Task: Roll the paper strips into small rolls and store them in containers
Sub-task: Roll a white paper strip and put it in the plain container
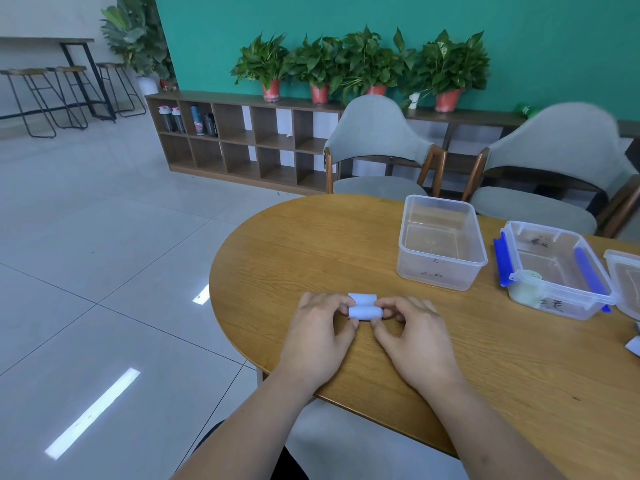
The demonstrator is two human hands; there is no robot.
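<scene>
Head view, and the oval wooden worktop (346, 237) fills the right half of the shot, carrying everything in play. Take the clear container (433, 275) as the marker: it stands open-topped toward the far side of the worktop, with some dark scribble on its near wall.

Beyond the clear container, off the worktop's far edge, sits a grey chair (377, 133), and a second grey chair (561, 143) is beyond it and off to the right.

Just to the right of the clear container, close beside it but apart, is the clip-lock container (561, 299), also open-topped, with blue clips along its sides.

Now the action! Nearer the camera than the clear container, and to its left, both hands are down at the worktop. The left hand (318, 327) has its fingers curled in, pinching one end of the paper. The right hand (415, 330) mirrors it, fingertips curled and pinching the other end.

Between them, there it is: the paper roll (365, 312), white, lying crosswise, gripped at both ends, on the camera side of the clear container and left of it. A short loose tail (362, 298) of the strip lies flat just beyond the roll, on the side facing the clear container.

And one more small thing: a pale green roll (526, 285) sits inside the clip-lock container, in the near corner closest to the clear container.
</scene>
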